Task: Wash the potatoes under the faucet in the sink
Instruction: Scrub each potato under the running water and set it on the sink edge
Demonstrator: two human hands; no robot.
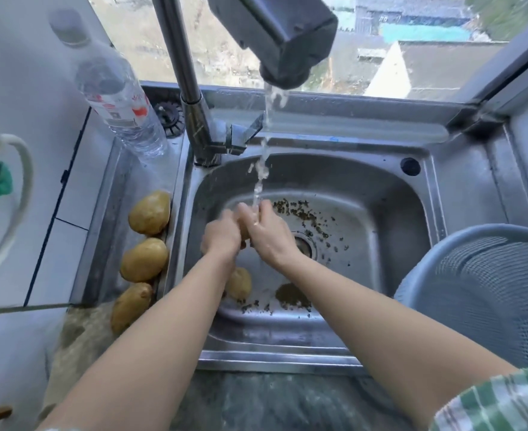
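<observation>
A person in a green checked sleeve (489, 399) leans over a dark stone counter (256, 405), both bare forearms reaching into a stainless-steel sink (381, 194). A loose potato (240, 283) lies on the basin floor, partly under the left forearm, near a smear of dirt (292, 295). Three more potatoes (144, 259) sit in a row on the drainboard (110, 197) left of the basin. At right, a blue mesh colander (486, 284) overlaps the sink's rim. Beside the drain (305, 246), the left hand (222, 234) and right hand (272, 236) are pressed together. Their fingers curl around what appears to be a small potato (245, 234), nearly all of it hidden between the palms. A stream of water (261, 172) falls onto the fingers from the dark spray head (275, 35) of the faucet (191, 88). Specks of soil dot the basin floor behind the hands. A clear plastic bottle (116, 98) stands at the back left corner, with a window (412, 57) beyond.
</observation>
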